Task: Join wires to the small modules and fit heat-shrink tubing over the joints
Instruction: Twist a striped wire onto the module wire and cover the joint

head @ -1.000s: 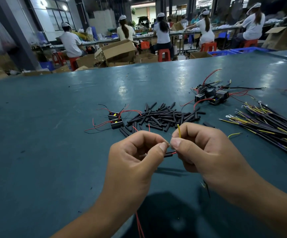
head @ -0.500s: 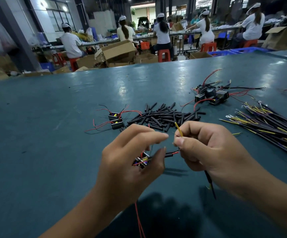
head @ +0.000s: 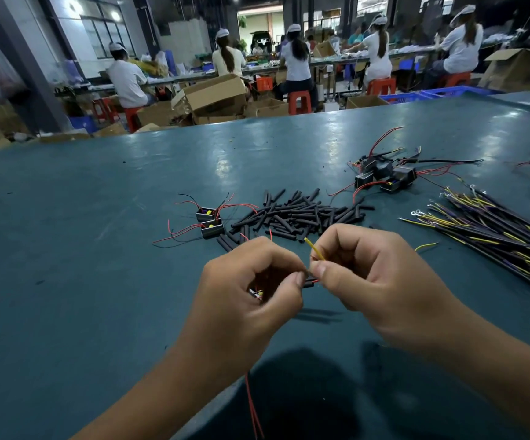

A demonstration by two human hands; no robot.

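My left hand curls round a small black module in its palm, and its thumb and forefinger pinch a short black heat-shrink tube on a red wire. My right hand pinches a yellow wire whose end sticks up between the fingertips, right beside the tube. The two hands' fingertips nearly touch above the teal table. A red wire hangs down from the left hand.
A pile of black heat-shrink tubes lies just beyond my hands. Two small modules with red leads sit to its left, several wired modules at the back right. A bundle of yellow and dark wires lies at the right.
My left hand's fingers, spread half a second ago with the module showing, have curled back in. Its fingertips have met my right hand's again at the tube and wire.
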